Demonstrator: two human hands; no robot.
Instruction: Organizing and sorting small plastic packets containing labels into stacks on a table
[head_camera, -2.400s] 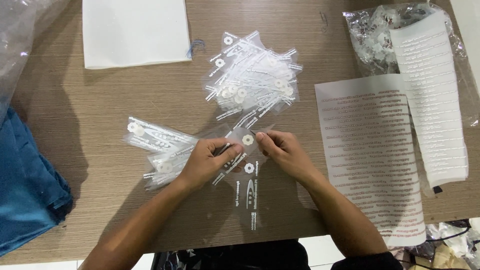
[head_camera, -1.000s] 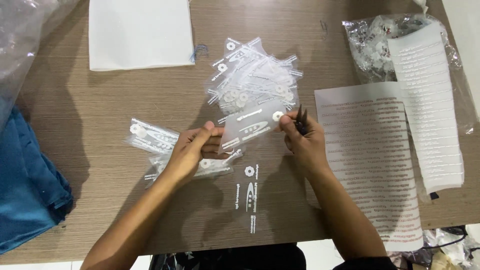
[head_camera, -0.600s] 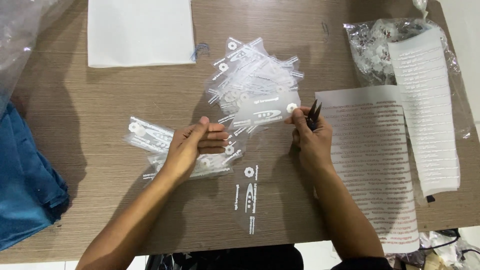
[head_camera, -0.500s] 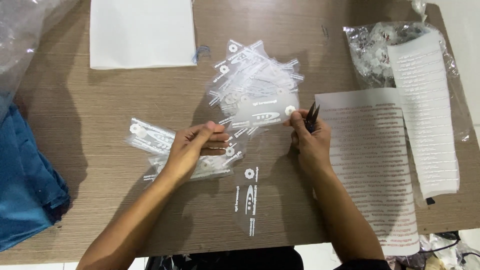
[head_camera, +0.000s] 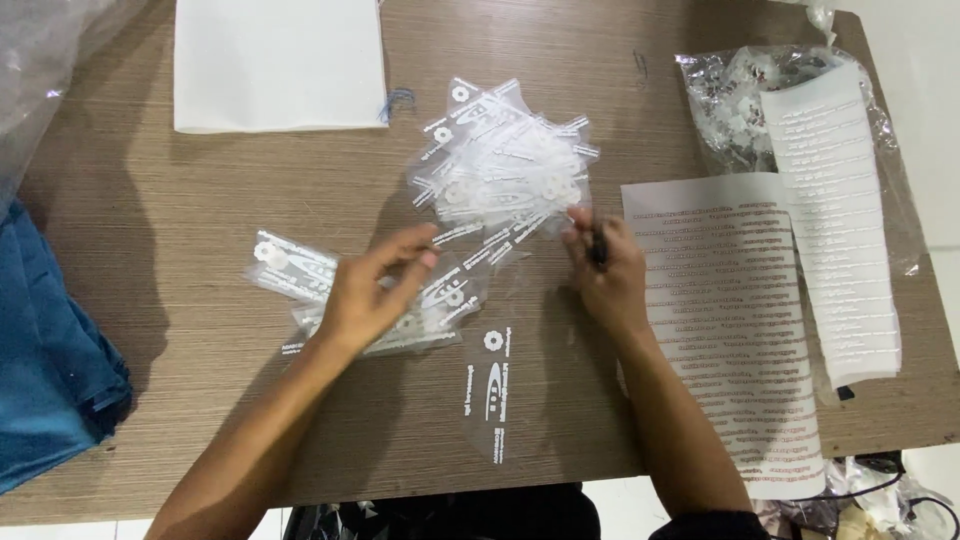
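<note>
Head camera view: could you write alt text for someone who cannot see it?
Seen from above, a person's left hand and right hand work at a heap of small clear plastic bags on a brown wooden table, the right hand also holding a small dark object. Printed paper sheets lie to the right, a white cloth at top left, blue fabric at the left edge.

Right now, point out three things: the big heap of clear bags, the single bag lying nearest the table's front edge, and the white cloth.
big heap of clear bags (head_camera: 505, 165), head view, middle of the heap.
single clear bag (head_camera: 493, 390), head view, its printed centre.
white cloth (head_camera: 278, 62), head view, middle of the cloth.
</note>
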